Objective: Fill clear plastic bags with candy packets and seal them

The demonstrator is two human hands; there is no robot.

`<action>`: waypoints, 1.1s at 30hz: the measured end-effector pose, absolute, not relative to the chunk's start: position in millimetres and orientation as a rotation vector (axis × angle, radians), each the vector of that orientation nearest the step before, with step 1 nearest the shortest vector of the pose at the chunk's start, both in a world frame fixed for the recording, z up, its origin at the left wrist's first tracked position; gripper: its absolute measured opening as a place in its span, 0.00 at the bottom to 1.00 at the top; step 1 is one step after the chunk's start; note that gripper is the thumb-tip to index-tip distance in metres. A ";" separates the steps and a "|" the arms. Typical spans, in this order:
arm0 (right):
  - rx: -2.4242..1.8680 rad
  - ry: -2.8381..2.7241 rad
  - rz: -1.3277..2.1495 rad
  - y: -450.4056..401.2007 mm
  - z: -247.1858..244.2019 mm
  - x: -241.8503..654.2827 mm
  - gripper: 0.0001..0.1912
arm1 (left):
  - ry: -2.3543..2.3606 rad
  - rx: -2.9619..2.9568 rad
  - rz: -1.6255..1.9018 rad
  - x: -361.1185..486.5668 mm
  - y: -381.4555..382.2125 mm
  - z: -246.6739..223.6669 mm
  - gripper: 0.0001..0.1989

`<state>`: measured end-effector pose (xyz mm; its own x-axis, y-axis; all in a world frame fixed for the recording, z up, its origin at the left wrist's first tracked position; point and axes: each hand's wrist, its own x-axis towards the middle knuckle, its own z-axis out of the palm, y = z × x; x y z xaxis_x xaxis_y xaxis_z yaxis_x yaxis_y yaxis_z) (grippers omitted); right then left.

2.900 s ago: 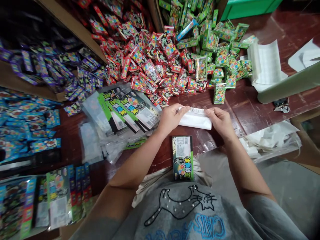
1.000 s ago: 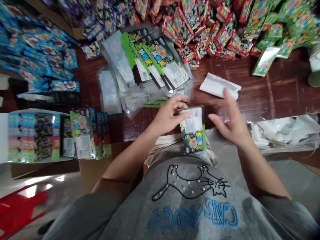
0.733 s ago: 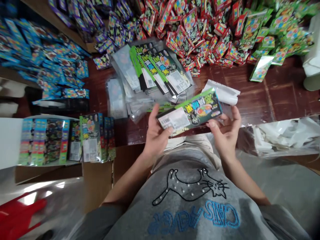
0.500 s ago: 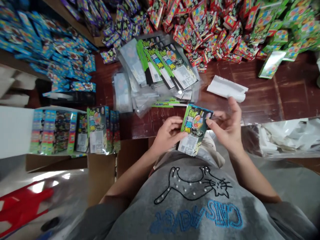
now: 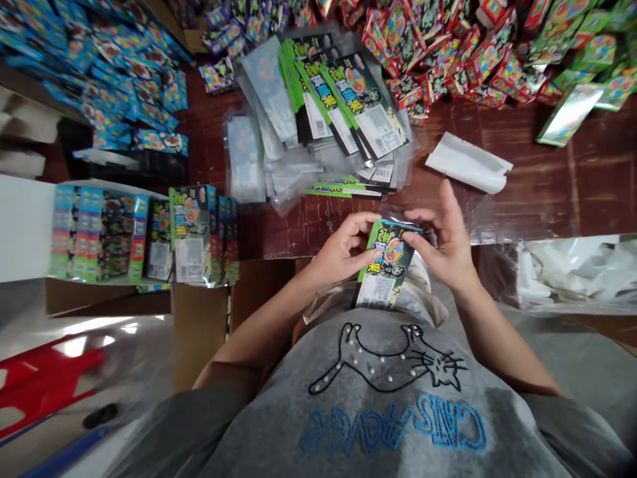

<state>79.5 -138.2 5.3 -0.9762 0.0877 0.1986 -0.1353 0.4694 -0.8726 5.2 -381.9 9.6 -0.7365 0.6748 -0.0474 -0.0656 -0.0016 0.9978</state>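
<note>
A green-and-black printed candy bag [image 5: 385, 265] is held upright in front of my body, with a blue edge showing inside its top. My left hand [image 5: 343, 255] grips its left side, thumb across the printed front. At the upper right corner, my right hand [image 5: 442, 245] pinches the clear plastic top between thumb and fingers, one finger pointing up. Beyond my hands lies a pile of flat printed bags [image 5: 365, 99] on the dark red table [image 5: 288, 232]. To the left, similar filled bags [image 5: 189, 229] stand in a row with stacks of small coloured boxes.
Blue boxes [image 5: 134, 93] heap at the far left, purple ones [image 5: 219, 73] beside them. Red boxes [image 5: 448, 66] and green boxes [image 5: 597, 53] pile at the back right. A curled white paper [image 5: 470, 162] lies on the table. Right of me hangs a clear bag of white scraps [image 5: 572, 272].
The candy bag has dropped slightly and stands more upright between my hands. My right fingers have moved onto its top edge. The whole view has shifted a little.
</note>
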 end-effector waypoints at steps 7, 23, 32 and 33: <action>-0.005 -2.427 1.395 -148.3 -5.7 94.4 0.43 | 1.758 0.621 1.816 -12.4 -383.8 15.5 0.14; -0.158 -2.181 2.057 -147.0 23.4 66.9 0.42 | 1.947 0.441 1.847 -11.5 -368.5 35.7 0.08; -0.240 -2.126 2.148 -142.2 26.6 60.7 0.47 | 1.827 0.438 1.685 -32.4 -367.9 50.5 0.09; -0.213 -2.172 2.122 -139.4 26.9 63.9 0.48 | 1.826 0.456 1.663 -32.5 -368.4 50.0 0.10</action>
<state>63.9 -139.4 26.9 -0.9854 0.1678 -0.0275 0.0314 0.0207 -0.9993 -32.5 -368.4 50.0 -0.7486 0.6286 -0.2110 -0.1516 0.1475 0.9774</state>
